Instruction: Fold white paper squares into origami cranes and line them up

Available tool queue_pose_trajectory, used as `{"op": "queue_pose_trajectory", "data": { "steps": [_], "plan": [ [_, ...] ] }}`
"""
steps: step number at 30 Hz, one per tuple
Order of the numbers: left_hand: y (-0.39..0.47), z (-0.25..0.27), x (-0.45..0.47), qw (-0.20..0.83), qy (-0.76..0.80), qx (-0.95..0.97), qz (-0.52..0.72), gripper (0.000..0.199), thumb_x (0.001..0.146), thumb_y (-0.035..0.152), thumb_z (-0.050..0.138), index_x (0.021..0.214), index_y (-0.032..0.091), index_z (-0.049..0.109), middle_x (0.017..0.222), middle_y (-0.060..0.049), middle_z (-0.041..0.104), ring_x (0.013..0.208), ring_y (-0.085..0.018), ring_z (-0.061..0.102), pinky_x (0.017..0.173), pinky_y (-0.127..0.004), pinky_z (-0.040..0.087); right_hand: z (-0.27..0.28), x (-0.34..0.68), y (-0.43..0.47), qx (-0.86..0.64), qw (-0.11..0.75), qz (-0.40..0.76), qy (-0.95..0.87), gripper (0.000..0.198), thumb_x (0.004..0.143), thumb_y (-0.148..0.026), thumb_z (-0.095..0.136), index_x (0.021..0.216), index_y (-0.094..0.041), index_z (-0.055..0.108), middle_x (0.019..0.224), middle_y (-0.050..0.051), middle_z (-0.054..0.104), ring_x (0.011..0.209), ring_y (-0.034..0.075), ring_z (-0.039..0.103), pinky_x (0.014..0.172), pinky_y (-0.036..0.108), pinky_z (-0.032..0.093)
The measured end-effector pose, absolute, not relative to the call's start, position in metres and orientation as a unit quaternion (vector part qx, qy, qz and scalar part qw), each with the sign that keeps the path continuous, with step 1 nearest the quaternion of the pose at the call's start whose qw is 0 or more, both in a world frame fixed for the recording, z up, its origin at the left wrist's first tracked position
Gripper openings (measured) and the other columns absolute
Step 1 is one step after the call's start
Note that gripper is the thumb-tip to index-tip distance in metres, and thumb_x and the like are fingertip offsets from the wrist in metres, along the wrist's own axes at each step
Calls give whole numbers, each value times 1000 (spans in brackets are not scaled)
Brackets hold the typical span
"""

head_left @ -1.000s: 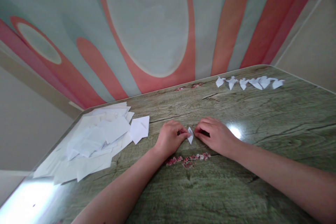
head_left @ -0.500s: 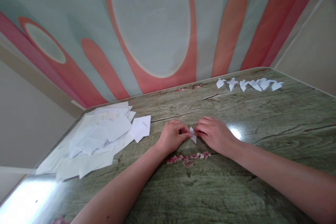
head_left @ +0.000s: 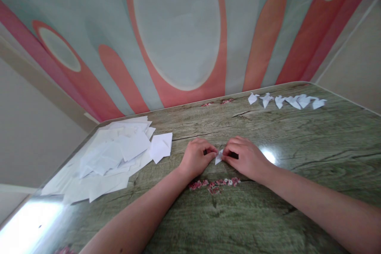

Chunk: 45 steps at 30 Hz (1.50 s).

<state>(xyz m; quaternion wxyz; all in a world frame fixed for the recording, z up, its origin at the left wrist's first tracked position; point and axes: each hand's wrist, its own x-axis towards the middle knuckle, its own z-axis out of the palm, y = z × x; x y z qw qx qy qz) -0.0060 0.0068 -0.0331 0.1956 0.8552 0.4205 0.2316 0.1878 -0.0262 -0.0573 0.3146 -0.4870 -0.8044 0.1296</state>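
Note:
Between my hands, just above or on the table, is a small folded piece of white paper [head_left: 218, 157]. My left hand [head_left: 197, 154] pinches its left side between thumb and forefinger. From the right, my right hand [head_left: 242, 155] grips it with thumb and fingertips, which cover part of the paper. At the far right of the table stand several white folded paper birds [head_left: 279, 101] in a row.
A large spread pile of white paper sheets [head_left: 119, 152] lies at the left. Beside it rests a smaller stack of square paper [head_left: 161, 147]. The wood-patterned table [head_left: 262, 214] meets a patterned wall covering [head_left: 178, 27] at the back.
The small folded paper has turned between my fingers and shows a different outline. My right hand has shifted its grip slightly. The whole view has tilted a little.

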Motion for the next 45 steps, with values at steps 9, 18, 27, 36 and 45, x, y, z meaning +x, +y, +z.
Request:
{"op": "queue_pose_trajectory", "data": {
  "steps": [9,18,27,36,45],
  "plan": [
    [-14,-27,-8,142,457,851,217,5,80,17,62,81,20,66,77,-1,66,78,-18,60,75,-30,44,-58,187,-29,-458,318,148,-817,11,86,-24,62,79,-22,70,76,3,65,79,19,57,74,34,42],
    [-7,-31,-4,139,434,866,207,7,80,27,67,83,21,68,86,-3,67,89,-20,59,80,-32,43,-53,190,-29,-463,301,199,-810,12,87,-17,59,81,-23,68,78,1,65,81,18,57,75,33,42],
    [-7,-27,-4,106,379,901,185,10,85,21,59,83,20,68,85,-3,68,90,-20,57,82,-33,40,-52,190,-28,-477,304,144,-812,7,82,-25,67,79,-19,63,81,2,62,82,19,56,76,33,43],
    [-6,-34,-1,167,399,877,209,7,80,25,67,83,19,70,84,-3,68,87,-19,60,80,-30,43,-55,190,-28,-459,289,144,-828,11,87,-22,60,78,-18,66,80,4,63,81,20,56,75,33,43],
    [5,-39,-4,272,399,845,232,4,75,26,73,73,22,73,77,1,69,80,-16,62,80,-26,43,-47,196,-28,-460,324,223,-796,7,87,-19,60,87,-21,67,83,1,66,82,17,58,76,31,44]
  ]
}}
